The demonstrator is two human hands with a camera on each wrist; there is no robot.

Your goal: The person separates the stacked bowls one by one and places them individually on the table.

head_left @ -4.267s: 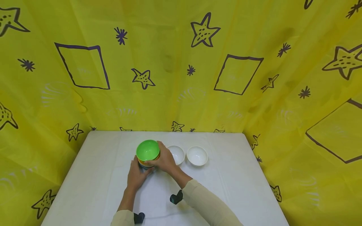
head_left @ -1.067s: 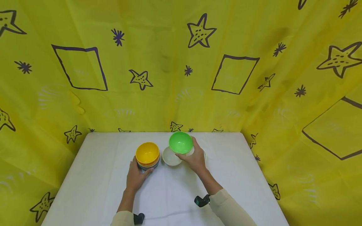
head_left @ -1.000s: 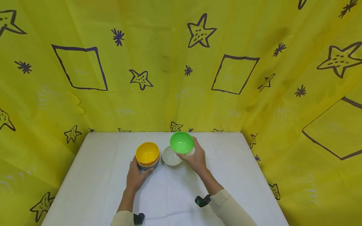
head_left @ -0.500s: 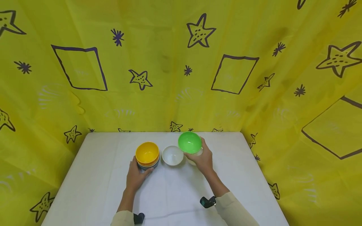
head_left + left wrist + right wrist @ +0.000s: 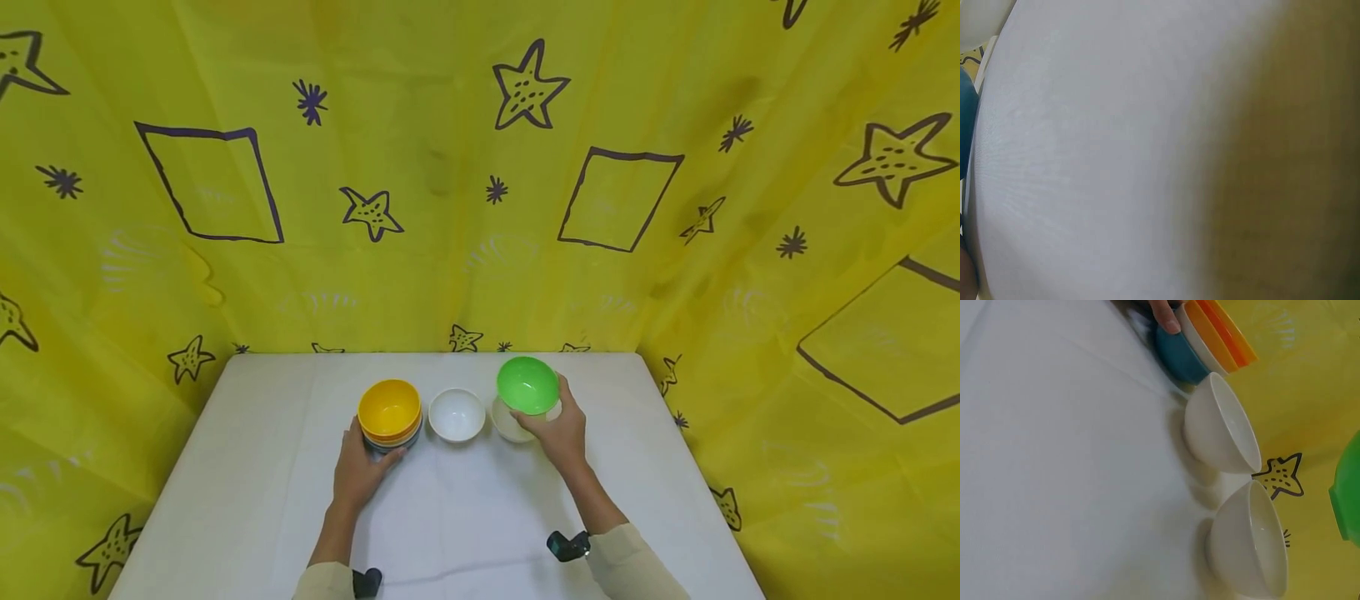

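My right hand (image 5: 558, 429) grips a green bowl (image 5: 528, 386) by its side, thumb at the near rim. It hangs above the right white bowl (image 5: 510, 423), partly hiding it. At the left, my left hand (image 5: 359, 470) holds a stack of nested bowls round its near side. An orange-yellow bowl (image 5: 389, 408) tops that stack, and in the right wrist view a white bowl (image 5: 1200, 340) and a blue bowl (image 5: 1179, 356) show lower in it. Between the stack and the right white bowl stands another white bowl (image 5: 457, 415).
A white-covered table (image 5: 465, 517) carries the bowls. Yellow curtain (image 5: 420, 283) printed with stars closes off the back and sides. Dark wrist cameras (image 5: 567, 547) sit on both forearms.
The green bowl came off the top of the stack in my right hand, uncovering the orange-yellow bowl, and moved right past the left white bowl. My left hand has stayed at the stack.
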